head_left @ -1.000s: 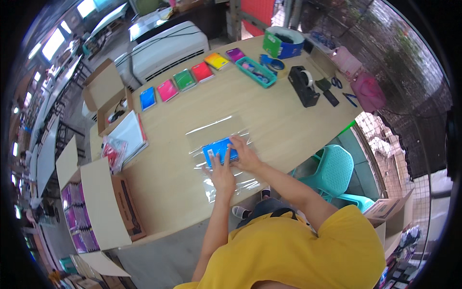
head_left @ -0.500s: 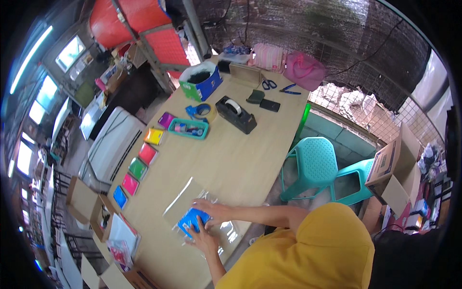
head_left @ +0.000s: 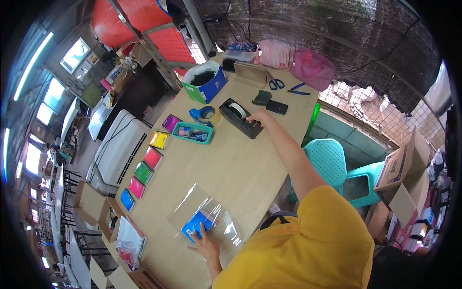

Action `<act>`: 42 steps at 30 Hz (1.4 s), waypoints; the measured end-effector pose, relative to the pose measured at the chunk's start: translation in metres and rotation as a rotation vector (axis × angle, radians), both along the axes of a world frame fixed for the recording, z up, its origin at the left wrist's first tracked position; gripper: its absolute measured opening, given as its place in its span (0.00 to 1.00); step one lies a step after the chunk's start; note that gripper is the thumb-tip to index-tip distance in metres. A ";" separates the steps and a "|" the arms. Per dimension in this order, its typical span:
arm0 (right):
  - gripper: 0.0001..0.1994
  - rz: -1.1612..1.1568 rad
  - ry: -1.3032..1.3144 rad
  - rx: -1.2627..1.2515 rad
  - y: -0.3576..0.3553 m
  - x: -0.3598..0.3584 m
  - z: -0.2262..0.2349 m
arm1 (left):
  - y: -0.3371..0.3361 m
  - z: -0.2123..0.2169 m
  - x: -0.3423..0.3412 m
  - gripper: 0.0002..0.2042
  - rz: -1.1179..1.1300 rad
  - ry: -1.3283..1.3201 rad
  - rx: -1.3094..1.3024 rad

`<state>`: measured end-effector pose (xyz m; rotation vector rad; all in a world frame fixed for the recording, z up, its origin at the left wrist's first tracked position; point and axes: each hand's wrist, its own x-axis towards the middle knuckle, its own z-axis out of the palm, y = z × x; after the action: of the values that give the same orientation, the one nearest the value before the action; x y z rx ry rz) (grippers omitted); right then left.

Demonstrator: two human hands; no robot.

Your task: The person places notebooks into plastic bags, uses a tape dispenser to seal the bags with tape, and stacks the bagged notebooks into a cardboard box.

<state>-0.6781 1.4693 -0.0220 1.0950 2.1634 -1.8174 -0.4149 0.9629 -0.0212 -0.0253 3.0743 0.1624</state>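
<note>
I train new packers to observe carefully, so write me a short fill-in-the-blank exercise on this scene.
1. The right hand is touching the black ____.
2. The left hand touches a ____, with clear plastic film extending past it.
3. Between the pink pack and the red pack lies the ____.
4. A pair of ____ lies left of the pliers.
Missing words: tape dispenser; blue pack; green pack; scissors.

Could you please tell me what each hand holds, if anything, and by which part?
The left hand lies open on the blue pad, gripping nothing. The right hand is at the near end of the tape dispenser; whether it grips anything cannot be told.
</note>
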 end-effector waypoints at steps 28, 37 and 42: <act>0.47 1.228 0.411 -0.340 -0.368 0.104 0.046 | -0.013 -0.017 0.003 0.42 0.072 0.115 0.205; 0.50 1.757 0.396 0.712 -0.437 0.092 0.022 | -0.012 -0.019 0.007 0.43 0.082 0.168 0.392; 0.47 1.667 0.371 0.851 -0.427 0.101 0.021 | -0.036 -0.030 0.015 0.42 0.035 0.206 0.503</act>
<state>-0.5771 1.0425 -0.0010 -1.0379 2.4851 -0.2902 -0.3999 0.9273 -0.0508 -0.0389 3.1295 0.9876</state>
